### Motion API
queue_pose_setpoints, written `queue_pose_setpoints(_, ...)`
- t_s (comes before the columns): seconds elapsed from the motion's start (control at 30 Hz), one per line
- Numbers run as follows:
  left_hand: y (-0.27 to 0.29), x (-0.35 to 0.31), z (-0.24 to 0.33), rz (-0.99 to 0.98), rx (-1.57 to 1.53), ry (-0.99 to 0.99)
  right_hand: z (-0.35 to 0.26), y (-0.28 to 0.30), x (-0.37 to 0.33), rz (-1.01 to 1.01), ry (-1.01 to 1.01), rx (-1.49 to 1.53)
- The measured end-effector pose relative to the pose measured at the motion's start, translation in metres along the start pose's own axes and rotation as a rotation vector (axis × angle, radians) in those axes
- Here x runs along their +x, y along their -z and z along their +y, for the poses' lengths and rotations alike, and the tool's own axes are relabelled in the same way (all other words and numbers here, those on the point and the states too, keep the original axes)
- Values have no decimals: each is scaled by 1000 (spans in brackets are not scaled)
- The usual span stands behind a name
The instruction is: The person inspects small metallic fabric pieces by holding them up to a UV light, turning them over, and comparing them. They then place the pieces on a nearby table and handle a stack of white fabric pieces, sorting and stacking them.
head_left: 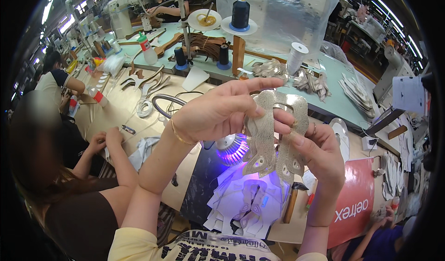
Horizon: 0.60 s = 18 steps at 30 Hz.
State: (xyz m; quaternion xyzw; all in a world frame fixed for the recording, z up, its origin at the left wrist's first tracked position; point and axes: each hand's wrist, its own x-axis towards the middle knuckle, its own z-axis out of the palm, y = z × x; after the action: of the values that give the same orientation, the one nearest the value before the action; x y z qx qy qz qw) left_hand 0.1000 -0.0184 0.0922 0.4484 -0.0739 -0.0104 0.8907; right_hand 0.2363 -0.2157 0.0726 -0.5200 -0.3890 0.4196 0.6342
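Observation:
Both my hands hold up a metallic pale-gold shoe upper piece (259,135) in front of me. It has a slot near the top and small cutouts along its lower ends; whether it is one piece or two overlapping, I cannot tell. My left hand (218,108) grips its upper left side between thumb and fingers, the index finger stretched out above. With thumb and fingers, my right hand (320,149) pinches the right side. Below the piece, a lamp (232,149) throws purple light over a stack of white cut pieces (227,196).
A hammer (291,205) lies right of the stack, beside a red printed sheet (352,200). Thread spools (241,17), brown straps (206,46) and more metallic pieces (271,70) sit on the green bench behind. A co-worker (83,200) sits close on my left; another person's hands (382,221) show at lower right.

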Motion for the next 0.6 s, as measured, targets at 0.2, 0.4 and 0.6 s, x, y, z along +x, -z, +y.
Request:
queue_pose_setpoints(0.2,3,0,1,71,72,-6,-2,4,5,-2,-54,-16)
queue_pose_setpoints(0.4,3,1,0,75,24,-3,0,4,5,-3,-72,10)
queue_pose_setpoints(0.6,-1,0,1,103,18,19,2,-4,5,46,11,26)
